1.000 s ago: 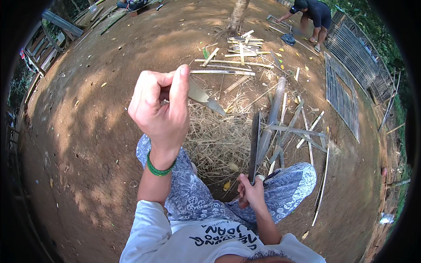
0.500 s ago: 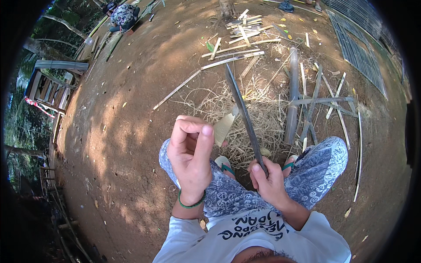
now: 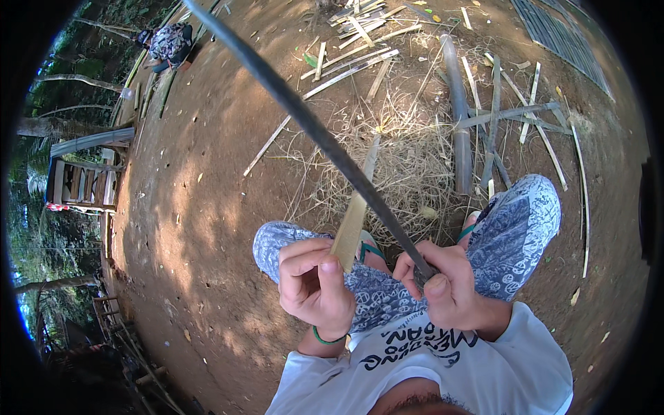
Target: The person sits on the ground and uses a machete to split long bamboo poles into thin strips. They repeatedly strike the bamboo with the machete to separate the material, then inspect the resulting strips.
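My left hand [image 3: 315, 287] is closed in a pinch on the near end of a pale flat bamboo strip [image 3: 353, 218]. The strip slants away from me over a heap of thin bamboo shavings [image 3: 408, 180]. Wrapped round the handle of a long dark-bladed machete [image 3: 311, 124] is my right hand [image 3: 446, 283]. The blade points far and left, crossing above the strip in the picture; whether the two touch I cannot tell. My right palm and most of the handle are hidden by the fingers.
A thick bamboo pole [image 3: 456, 111] lies beyond my knees, beside crossed bamboo sticks [image 3: 512, 117]. Pale slats [image 3: 360, 31] are piled farther off. A slatted bamboo panel [image 3: 564, 45] is at far right. Another person [image 3: 169, 45] crouches at far left, near a small wooden structure [image 3: 86, 176].
Both hands have come nearer to me. The machete's blade has swung left and looks larger. The strip, partly hidden behind my left hand before, now shows along its length.
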Available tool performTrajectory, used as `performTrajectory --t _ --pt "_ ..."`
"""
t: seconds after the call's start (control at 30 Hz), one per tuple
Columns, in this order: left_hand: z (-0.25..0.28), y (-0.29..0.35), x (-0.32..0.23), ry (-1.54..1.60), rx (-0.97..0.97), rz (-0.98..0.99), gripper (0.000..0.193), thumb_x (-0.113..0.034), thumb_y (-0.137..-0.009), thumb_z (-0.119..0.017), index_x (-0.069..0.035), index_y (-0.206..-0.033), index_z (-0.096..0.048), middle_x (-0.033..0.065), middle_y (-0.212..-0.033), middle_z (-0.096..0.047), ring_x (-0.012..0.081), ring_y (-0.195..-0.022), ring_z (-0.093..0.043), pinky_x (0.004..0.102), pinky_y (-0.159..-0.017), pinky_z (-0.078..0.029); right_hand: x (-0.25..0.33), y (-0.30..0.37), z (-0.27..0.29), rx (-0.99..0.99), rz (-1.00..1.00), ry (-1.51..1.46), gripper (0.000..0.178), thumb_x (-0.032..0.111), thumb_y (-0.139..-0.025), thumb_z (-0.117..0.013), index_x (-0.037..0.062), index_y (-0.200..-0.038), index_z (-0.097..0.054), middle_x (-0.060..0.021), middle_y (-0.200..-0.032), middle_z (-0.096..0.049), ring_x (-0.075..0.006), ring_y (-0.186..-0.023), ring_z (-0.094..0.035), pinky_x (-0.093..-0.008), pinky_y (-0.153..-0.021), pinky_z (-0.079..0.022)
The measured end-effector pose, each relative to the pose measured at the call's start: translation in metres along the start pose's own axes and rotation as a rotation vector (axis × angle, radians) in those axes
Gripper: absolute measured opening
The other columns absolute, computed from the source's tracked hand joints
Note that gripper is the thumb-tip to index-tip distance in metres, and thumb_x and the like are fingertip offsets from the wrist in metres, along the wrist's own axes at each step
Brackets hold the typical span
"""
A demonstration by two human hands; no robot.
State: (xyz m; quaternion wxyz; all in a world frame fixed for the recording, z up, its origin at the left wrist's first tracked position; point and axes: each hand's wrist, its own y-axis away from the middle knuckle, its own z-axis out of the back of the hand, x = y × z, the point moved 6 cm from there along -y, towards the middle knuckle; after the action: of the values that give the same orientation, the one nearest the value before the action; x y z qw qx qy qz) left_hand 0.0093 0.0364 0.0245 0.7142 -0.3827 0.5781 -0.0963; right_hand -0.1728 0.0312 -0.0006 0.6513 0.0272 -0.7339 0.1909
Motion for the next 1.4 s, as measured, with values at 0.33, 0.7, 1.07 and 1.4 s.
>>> performTrajectory --t 0.33,0.7,1.07,1.4 --pt "0.005 0.018 0.023 0.022 -0.114 0.176 0.017 -0.012 -0.095 -0.065 0.001 -0.098 -0.056 0.0114 -0.095 -0.06 0.0131 -0.082 -0.056 0.0279 -0.079 -0.045 -0.106 -0.002 -0.011 -0.066 -0.283 0.388 0.044 0.036 -0.097 -0.06 -0.0024 -0.076 -0.067 -0.0234 -0.058 -0.059 -0.0428 -0.057 -0.063 -0.0478 -0.054 -0.048" --pt "0.011 0.029 0.019 0.002 -0.133 0.123 0.012 -0.008 -0.096 -0.062 -0.001 -0.099 -0.054 0.0102 -0.096 -0.057 0.0136 -0.087 -0.054 0.0275 -0.08 -0.046 -0.09 -0.001 -0.009 0.044 -0.388 0.16 0.038 0.032 -0.093 -0.069 -0.0046 -0.083 -0.067 -0.0127 -0.053 -0.057 -0.0121 -0.049 -0.06 -0.0299 -0.047 -0.044" --pt "0.061 -0.02 -0.024 -0.059 -0.305 -0.116 0.019 -0.011 -0.088 -0.072 0.003 -0.089 -0.059 0.0153 -0.089 -0.064 0.0162 -0.076 -0.062 0.0275 -0.066 -0.052 -0.114 0.008 0.025 -0.238 -0.432 0.256 0.046 0.039 -0.094 -0.065 -0.0061 -0.083 -0.069 -0.0135 -0.051 -0.055 -0.0217 -0.046 -0.057 -0.0367 -0.049 -0.042" --pt "0.022 0.002 -0.001 0.006 -0.092 0.007 0.02 -0.013 -0.09 -0.072 0.002 -0.09 -0.059 0.0176 -0.087 -0.062 0.0218 -0.078 -0.065 0.0322 -0.068 -0.054 -0.069 -0.017 -0.023 -0.037 0.01 0.205 0.048 0.044 -0.091 -0.067 -0.0031 -0.082 -0.065 -0.0178 -0.059 -0.059 -0.0362 -0.054 -0.063 -0.0422 -0.053 -0.05"
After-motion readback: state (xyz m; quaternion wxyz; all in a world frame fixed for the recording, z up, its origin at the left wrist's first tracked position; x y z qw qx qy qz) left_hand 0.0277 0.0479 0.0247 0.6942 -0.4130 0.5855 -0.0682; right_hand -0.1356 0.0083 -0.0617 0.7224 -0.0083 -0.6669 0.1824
